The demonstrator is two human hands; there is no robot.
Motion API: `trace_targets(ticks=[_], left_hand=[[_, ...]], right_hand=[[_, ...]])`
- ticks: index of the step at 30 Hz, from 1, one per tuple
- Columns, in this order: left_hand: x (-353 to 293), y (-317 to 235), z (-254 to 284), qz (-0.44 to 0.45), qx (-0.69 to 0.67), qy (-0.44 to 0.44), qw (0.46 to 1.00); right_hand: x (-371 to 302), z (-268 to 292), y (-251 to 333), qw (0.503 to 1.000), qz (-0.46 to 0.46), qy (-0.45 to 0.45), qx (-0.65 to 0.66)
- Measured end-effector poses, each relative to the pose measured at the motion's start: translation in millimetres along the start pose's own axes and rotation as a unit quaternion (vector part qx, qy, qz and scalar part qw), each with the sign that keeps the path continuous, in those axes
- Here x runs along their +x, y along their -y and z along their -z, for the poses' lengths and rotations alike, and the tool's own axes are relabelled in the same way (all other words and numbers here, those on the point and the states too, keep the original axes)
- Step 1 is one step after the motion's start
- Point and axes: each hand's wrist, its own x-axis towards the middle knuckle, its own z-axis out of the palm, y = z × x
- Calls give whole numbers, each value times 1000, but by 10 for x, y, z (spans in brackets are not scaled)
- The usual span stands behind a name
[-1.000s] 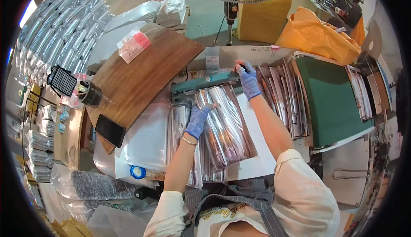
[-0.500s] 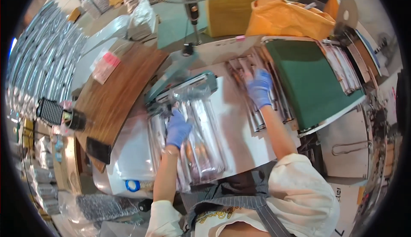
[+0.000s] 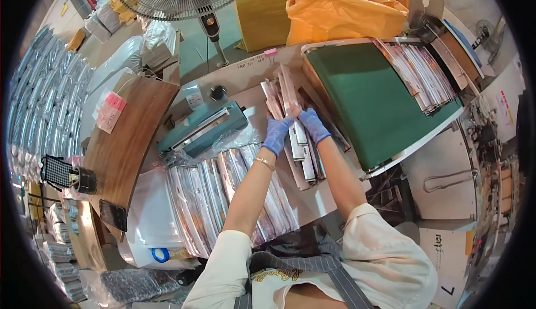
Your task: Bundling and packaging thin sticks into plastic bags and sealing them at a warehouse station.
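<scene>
Gripping a foil pouch (image 3: pixel 294 120), left hand (image 3: pixel 276 135), right hand (image 3: pixel 314 126)

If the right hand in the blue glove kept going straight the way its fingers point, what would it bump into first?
The right hand points up and left, toward the fanned stack of narrow silvery packets it already touches beside the left hand. Those packets come first; beyond them lies the bench's raised back edge, though depth is hard to judge.

Both forearms reach forward, bare below short sleeves — the left hand (image 3: pixel 277 135) and right hand (image 3: pixel 314 126), blue-gloved, close together, fingers curled in a grip.
</scene>
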Motion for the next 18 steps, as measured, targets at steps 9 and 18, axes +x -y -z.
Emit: trace_targets(ticks=[9, 18], left_hand=[[-530, 17, -324, -54, 205, -41, 976], [-917, 191, 196, 92, -285, 250, 921]], right_hand=[[-238, 528, -280, 973, 65, -148, -166], [-1152, 428, 289, 929, -121, 214, 277]])
